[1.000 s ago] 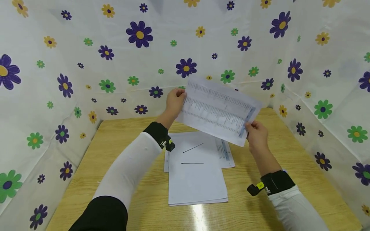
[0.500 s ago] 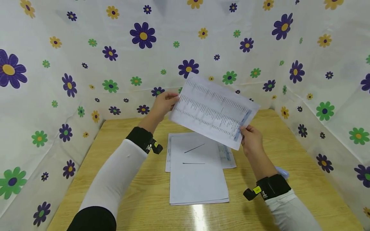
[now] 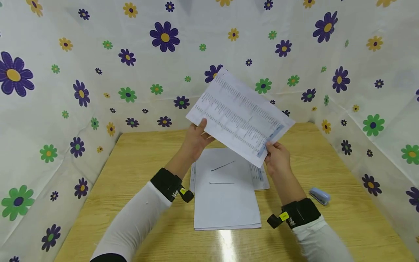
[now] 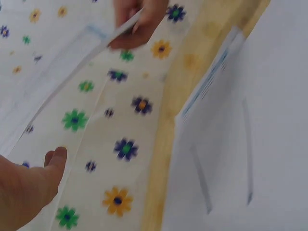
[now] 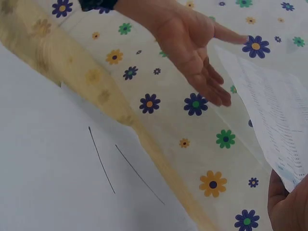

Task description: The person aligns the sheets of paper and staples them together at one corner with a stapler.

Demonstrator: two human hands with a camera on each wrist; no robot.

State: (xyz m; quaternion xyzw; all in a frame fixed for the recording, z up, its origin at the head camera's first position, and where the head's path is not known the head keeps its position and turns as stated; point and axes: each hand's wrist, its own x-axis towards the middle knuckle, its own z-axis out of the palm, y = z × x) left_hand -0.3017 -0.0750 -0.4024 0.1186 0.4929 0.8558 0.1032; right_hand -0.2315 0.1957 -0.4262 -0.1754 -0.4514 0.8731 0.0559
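Note:
A printed sheet of paper (image 3: 242, 116) with columns of small text and a blue band is held tilted above the table. My right hand (image 3: 278, 158) pinches its lower right corner between thumb and fingers. At the lower left edge is my left hand (image 3: 194, 143), palm up with thumb and fingers spread. The right wrist view shows this left hand (image 5: 192, 53) extended, its thumb beside the sheet (image 5: 269, 106). Below lies a stack of white paper (image 3: 226, 207) whose top sheet bears two thin black lines (image 3: 222, 183).
Printed sheets (image 3: 262, 178) stick out from under the white stack. A light blue stapler (image 3: 320, 195) lies to the right on the wooden table (image 3: 147, 156). Flower-patterned cloth (image 3: 183, 43) rises at the back and both sides.
The left hand has let go of the sheet's left edge and opened at its lower edge. The sheet has tilted more steeply, its upper left corner rising. The stapler has come out from behind the right wrist.

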